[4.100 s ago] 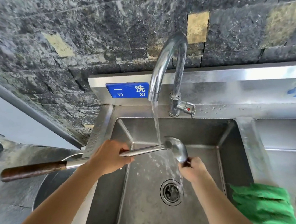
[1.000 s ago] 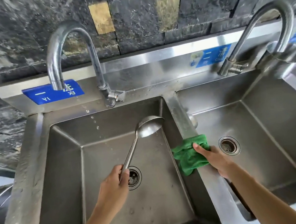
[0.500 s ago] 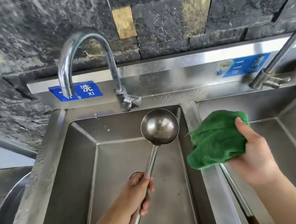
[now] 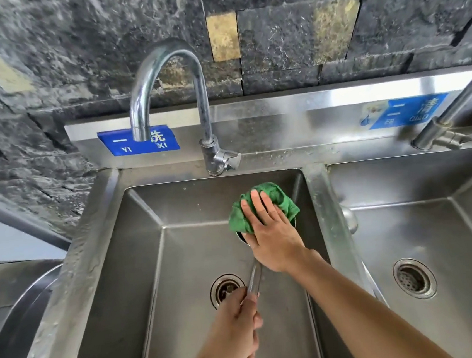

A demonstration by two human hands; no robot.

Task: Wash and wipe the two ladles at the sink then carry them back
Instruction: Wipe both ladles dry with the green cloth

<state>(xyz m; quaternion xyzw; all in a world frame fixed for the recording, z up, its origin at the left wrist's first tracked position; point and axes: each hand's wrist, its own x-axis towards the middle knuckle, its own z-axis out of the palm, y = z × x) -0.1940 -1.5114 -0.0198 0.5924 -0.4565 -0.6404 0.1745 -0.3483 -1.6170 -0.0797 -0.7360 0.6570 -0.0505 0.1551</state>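
Over the left basin (image 4: pixel 140 276) I hold a steel ladle (image 4: pixel 255 278) by its shaft, my left hand (image 4: pixel 238 324) closed around it near the drain. Its bowl is almost wholly hidden under a green cloth (image 4: pixel 278 200), which my right hand (image 4: pixel 272 230) presses flat onto it; only a sliver of the bowl's rim shows. The second ladle lies in the right basin, its bowl (image 4: pixel 350 220) peeking past the divider and its handle mostly hidden behind my right forearm.
The left tap (image 4: pixel 160 79) is off, its spout over the left basin. A second tap (image 4: pixel 450 127) stands at the right over the right basin (image 4: pixel 438 230). A round steel pot (image 4: pixel 18 333) sits at the far left beside the sink. Dark stone wall behind.
The water has stopped since the earliest frame. My right hand picked the green cloth off the divider and brought it left onto the ladle's bowl, which was bare half a second ago.
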